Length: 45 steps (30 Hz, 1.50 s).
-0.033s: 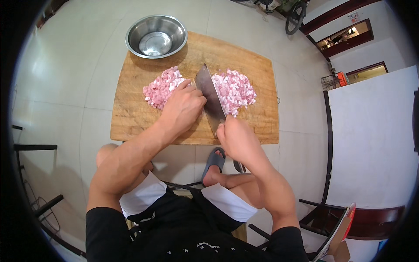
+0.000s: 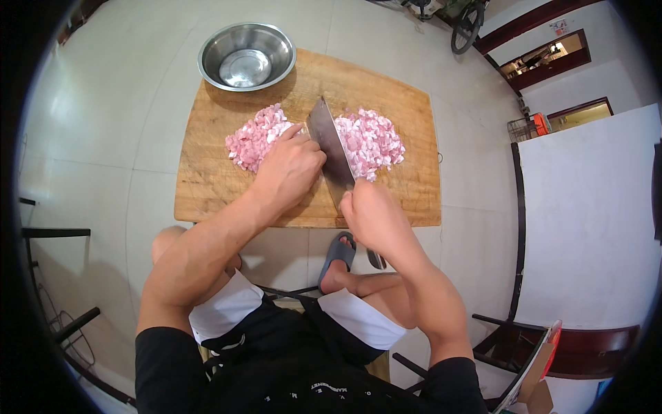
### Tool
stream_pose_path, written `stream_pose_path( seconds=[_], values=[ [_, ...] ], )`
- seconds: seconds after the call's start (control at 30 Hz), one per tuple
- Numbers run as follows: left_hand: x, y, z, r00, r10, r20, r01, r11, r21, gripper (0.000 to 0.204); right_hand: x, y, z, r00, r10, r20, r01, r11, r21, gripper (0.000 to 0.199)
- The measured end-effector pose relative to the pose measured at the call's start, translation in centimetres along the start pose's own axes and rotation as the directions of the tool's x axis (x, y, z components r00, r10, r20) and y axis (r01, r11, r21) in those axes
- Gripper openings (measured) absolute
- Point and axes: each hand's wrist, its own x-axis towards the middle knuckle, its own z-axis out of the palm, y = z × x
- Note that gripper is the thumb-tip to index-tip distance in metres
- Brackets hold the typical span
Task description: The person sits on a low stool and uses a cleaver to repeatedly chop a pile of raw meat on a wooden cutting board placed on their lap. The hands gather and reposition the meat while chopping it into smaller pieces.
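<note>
On the wooden cutting board (image 2: 214, 179) lie two heaps of diced raw meat, a left heap (image 2: 252, 141) and a right heap (image 2: 372, 141). My right hand (image 2: 372, 210) is closed round the handle of a cleaver (image 2: 328, 138). Its broad blade stands on edge between the heaps, pointing away from me. My left hand (image 2: 292, 162), fingers curled, presses down on a piece of meat just left of the blade, its knuckles close against the steel. Most of that piece is hidden under the fingers.
A steel bowl (image 2: 247, 69) with nothing in it sits at the board's far left corner. Below the near edge, my sandalled foot (image 2: 338, 265) rests on the tiled floor (image 2: 96, 200). A white panel (image 2: 586, 221) stands at right, and dark chair legs (image 2: 58, 233) at left.
The cleaver and my right hand have risen very slightly, shifting a little away from me. My left hand and the meat heaps look the same.
</note>
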Motion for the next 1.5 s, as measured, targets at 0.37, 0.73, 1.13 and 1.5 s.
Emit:
stream_pose_path(
  seconds=[0.37, 0.73, 1.13, 1.5],
  values=[
    [0.1, 0.3, -1.3, 0.996, -0.017, 0.09, 0.012, 0.999, 0.051, 0.011, 6.9, 4.8, -0.6, 0.97, 0.182, 0.163, -0.238, 0.857, 0.458, 0.031],
    [0.3, -2.2, -2.2, 0.999, -0.004, -0.034, 0.002, 0.999, -0.036, 0.03, 2.9, 6.5, -4.7, 0.961, 0.268, 0.072, -0.273, 0.865, 0.422, 0.029],
    [0.5, -2.1, -2.8, 0.985, -0.01, 0.174, 0.032, 0.991, -0.127, 0.02, -1.5, 0.9, -2.0, 0.995, 0.096, -0.009, -0.094, 0.986, 0.136, 0.034],
    [0.1, -1.1, -1.6, 0.993, -0.067, 0.092, 0.072, 0.996, -0.046, 0.013, -0.9, -0.2, -0.7, 1.0, 0.019, 0.016, -0.019, 0.999, -0.043, 0.037]
  ],
)
